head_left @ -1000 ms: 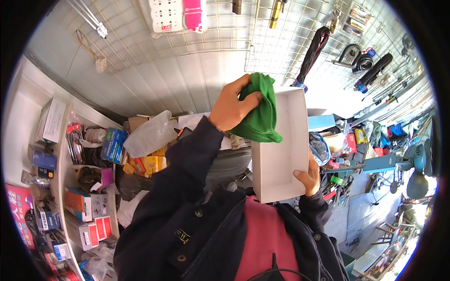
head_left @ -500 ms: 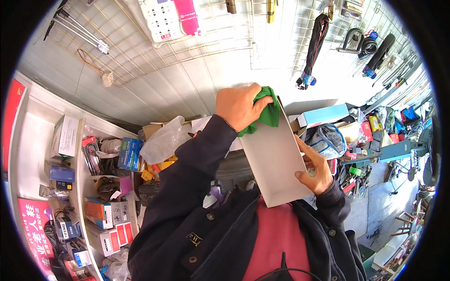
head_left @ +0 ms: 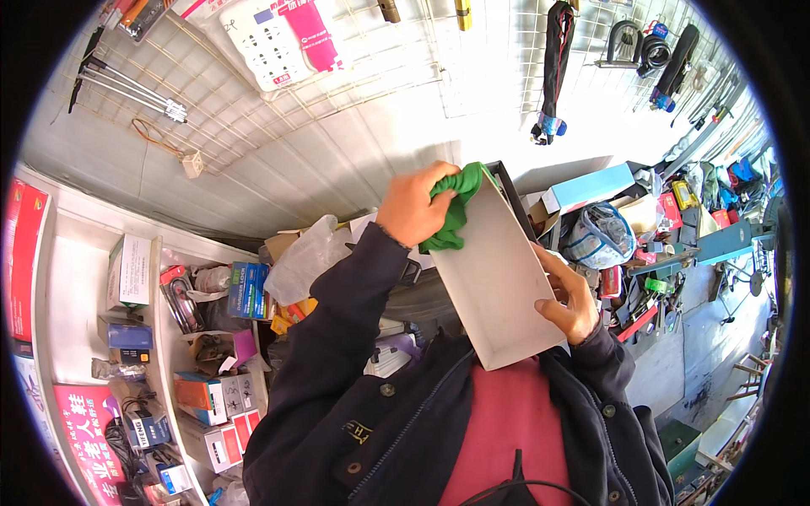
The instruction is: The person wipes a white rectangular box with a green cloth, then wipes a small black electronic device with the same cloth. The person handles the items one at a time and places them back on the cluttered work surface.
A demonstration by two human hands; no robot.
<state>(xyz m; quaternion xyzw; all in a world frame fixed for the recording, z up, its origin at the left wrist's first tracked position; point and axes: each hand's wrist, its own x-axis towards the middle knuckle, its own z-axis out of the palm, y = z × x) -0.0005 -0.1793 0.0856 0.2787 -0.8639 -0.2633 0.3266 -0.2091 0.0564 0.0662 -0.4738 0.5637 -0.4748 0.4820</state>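
Observation:
A long, shallow box (head_left: 498, 287), pale inside with a dark outer side along its far right edge, is held tilted in front of my chest. My right hand (head_left: 571, 295) grips its right wall, thumb on the near side and fingers curled around the edge. My left hand (head_left: 415, 205) is closed on a bunched green cloth (head_left: 460, 190) at the box's far left corner. Part of the cloth lies over the rim there, and a fold hangs down beside the left wall. The fingertips of my left hand are partly hidden by the cloth.
White shelves (head_left: 160, 337) with small boxed goods stand on the left. A clear plastic bag (head_left: 308, 261) lies behind my left arm. At the right are a light blue box (head_left: 588, 187), a bag with blue trim (head_left: 601, 234) and scattered tools. Goods hang on a wire grid (head_left: 371, 80) ahead.
My left hand and the cloth have shifted slightly left and down along the box's far end. The box has turned a little, showing more of its dark side. The whole view has shifted slightly.

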